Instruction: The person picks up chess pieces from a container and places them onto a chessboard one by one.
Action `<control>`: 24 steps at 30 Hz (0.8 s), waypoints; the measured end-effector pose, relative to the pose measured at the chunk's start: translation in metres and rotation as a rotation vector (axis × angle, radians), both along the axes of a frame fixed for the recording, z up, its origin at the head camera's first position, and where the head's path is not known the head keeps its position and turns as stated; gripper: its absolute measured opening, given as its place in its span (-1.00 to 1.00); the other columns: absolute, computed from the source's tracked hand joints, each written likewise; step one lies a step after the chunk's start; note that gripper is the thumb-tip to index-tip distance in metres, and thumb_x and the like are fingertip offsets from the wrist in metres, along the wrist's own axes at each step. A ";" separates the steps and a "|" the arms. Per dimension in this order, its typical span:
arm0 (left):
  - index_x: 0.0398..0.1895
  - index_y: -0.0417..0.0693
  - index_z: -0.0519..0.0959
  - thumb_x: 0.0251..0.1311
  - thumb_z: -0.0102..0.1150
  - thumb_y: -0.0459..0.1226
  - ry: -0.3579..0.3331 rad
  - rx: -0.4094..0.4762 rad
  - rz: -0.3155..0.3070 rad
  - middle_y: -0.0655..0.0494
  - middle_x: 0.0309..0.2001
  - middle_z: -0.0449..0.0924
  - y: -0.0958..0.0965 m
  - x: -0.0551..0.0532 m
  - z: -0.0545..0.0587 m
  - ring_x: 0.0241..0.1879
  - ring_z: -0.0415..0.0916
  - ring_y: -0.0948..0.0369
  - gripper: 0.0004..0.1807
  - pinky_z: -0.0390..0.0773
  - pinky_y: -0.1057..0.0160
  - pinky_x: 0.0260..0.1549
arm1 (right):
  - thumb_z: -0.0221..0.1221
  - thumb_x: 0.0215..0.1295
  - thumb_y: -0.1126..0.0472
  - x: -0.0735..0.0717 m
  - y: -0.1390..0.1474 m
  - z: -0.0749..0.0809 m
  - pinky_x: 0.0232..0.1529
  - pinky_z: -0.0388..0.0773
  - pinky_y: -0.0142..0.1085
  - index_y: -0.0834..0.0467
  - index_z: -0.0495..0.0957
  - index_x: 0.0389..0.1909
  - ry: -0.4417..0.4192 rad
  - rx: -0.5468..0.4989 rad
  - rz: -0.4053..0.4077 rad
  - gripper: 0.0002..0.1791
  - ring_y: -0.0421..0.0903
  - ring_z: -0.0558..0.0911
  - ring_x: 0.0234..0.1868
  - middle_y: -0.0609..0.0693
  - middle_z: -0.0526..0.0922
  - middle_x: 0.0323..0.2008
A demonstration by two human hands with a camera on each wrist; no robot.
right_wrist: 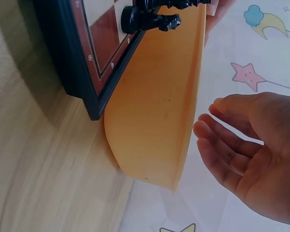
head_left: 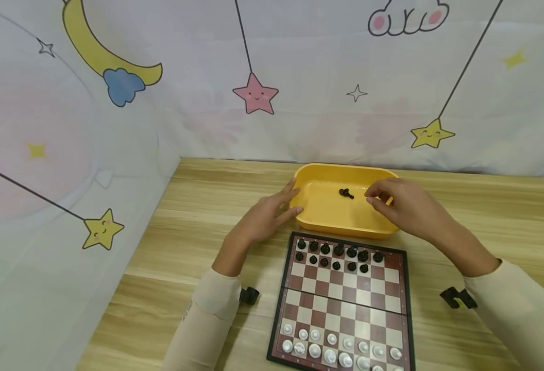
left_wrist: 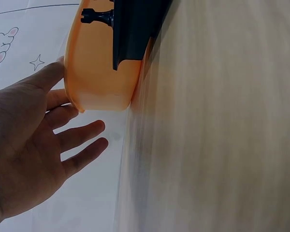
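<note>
A yellow plastic tray (head_left: 318, 219) stands on the wooden table against the back. My left hand (head_left: 271, 214) touches its left rim, with the other fingers spread beside it in the left wrist view. Over the right part of the tray hovers my right hand (head_left: 404, 206); its loosely bent fingers hold nothing. A small heap of black chess pieces (head_left: 346, 194) lies on the tray floor. In front is a chessboard (head_left: 346, 299), with two rows of black pieces (head_left: 339, 250) at the far side and two rows of white pieces (head_left: 329, 355) near me.
Dark clip-like parts (head_left: 250, 296) show beside each sleeve cuff. A white curtain (head_left: 318, 129) with printed stars and a moon hangs behind the wooden table (head_left: 198, 221) and along its left side.
</note>
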State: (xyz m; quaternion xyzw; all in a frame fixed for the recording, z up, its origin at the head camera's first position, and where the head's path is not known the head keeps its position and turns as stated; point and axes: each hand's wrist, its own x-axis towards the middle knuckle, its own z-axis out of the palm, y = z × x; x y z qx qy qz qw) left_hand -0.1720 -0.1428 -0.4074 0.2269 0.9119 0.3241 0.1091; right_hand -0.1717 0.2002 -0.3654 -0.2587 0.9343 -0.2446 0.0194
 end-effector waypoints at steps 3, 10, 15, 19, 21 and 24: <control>0.65 -0.07 0.26 0.62 0.05 0.05 0.001 -0.002 -0.001 0.17 0.73 -0.07 0.000 -0.001 0.001 0.61 0.22 0.01 -0.30 0.26 -0.02 0.58 | 0.27 0.52 0.26 -0.007 -0.003 0.001 -0.21 0.74 -0.05 0.21 0.73 0.00 -0.032 0.006 0.003 -0.83 0.05 0.77 -0.16 0.12 0.80 -0.07; 0.65 -0.07 0.27 0.63 0.04 0.05 0.000 -0.003 0.001 0.17 0.73 -0.08 0.000 -0.004 0.002 0.62 0.20 -0.01 -0.31 0.25 -0.05 0.58 | 0.26 0.53 0.24 -0.025 -0.009 -0.003 -0.21 0.73 -0.07 0.22 0.74 0.01 -0.105 0.036 -0.012 -0.81 0.02 0.76 -0.20 0.16 0.80 -0.04; 0.65 -0.07 0.27 0.63 0.04 0.05 -0.005 -0.002 0.003 0.17 0.73 -0.08 -0.001 -0.002 0.001 0.62 0.21 -0.01 -0.31 0.26 -0.06 0.57 | 0.26 0.53 0.21 -0.035 -0.013 -0.009 -0.18 0.73 -0.05 0.24 0.75 0.01 -0.128 0.051 -0.003 -0.79 0.03 0.76 -0.17 0.17 0.81 -0.04; 0.66 -0.07 0.26 0.63 0.04 0.06 -0.009 0.002 0.001 0.17 0.73 -0.08 -0.001 -0.002 0.001 0.62 0.19 0.00 -0.30 0.24 -0.04 0.58 | 0.29 0.51 0.21 -0.043 -0.015 -0.016 -0.10 0.73 0.01 0.27 0.74 0.01 -0.147 0.073 -0.002 -0.77 0.08 0.76 -0.13 0.18 0.80 -0.04; 0.66 -0.07 0.25 0.63 0.04 0.06 -0.010 0.000 -0.002 0.17 0.73 -0.08 -0.001 -0.001 0.000 0.62 0.19 0.00 -0.29 0.25 -0.04 0.58 | 0.31 0.49 0.22 -0.046 -0.017 -0.019 -0.06 0.72 0.04 0.28 0.74 0.01 -0.156 0.085 -0.001 -0.77 0.10 0.75 -0.11 0.18 0.80 -0.05; 0.66 -0.06 0.25 0.63 0.04 0.06 -0.002 -0.007 -0.001 0.16 0.73 -0.07 -0.002 -0.001 0.000 0.62 0.21 0.00 -0.30 0.26 -0.04 0.58 | 0.34 0.45 0.22 -0.050 -0.019 -0.021 -0.03 0.71 0.06 0.29 0.73 0.00 -0.159 0.094 0.011 -0.76 0.11 0.76 -0.10 0.17 0.81 -0.09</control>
